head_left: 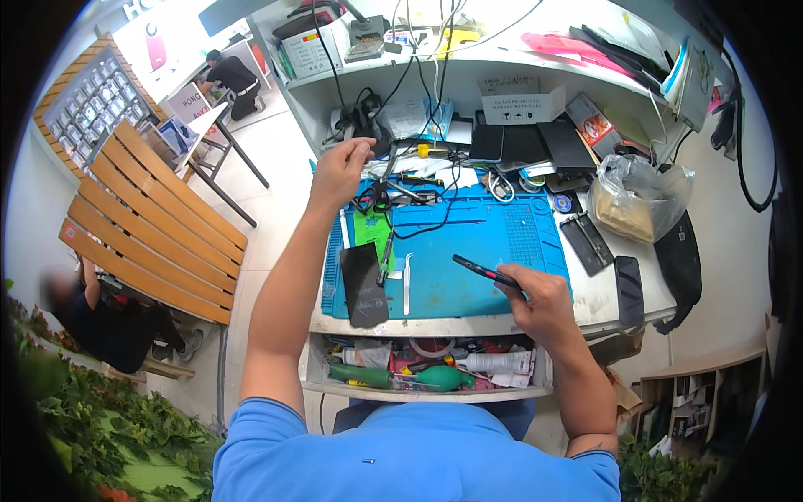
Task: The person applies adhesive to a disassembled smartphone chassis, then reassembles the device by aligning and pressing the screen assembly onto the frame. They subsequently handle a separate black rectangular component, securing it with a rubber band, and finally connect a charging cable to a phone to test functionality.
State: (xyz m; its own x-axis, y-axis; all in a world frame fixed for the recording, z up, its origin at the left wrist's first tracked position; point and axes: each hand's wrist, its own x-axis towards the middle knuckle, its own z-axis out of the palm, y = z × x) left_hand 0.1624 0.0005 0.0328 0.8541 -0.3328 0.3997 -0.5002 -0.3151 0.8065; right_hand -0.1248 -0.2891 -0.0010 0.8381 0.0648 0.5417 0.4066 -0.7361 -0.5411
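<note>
My right hand [542,303] grips a dark phone [478,268], tilted so that mostly its thin edge shows, above the blue repair mat [456,293]. My left hand [339,174] is raised over the mat's far left corner with fingers pinched together; what they hold, if anything, is too small to tell. Near it lies a tangle of black cables [381,197]. On the mat's left part rest a dark phone screen [364,286], white tweezers [407,284], a screwdriver [386,258] and a bright green sheet [368,227].
An open drawer [429,391] full of tubes and green bottles juts out below the mat. To the right are a black phone [629,290], a phone frame [587,243] and a plastic bag [640,201]. Cables hang from the shelf [477,58]. Two people are at the left.
</note>
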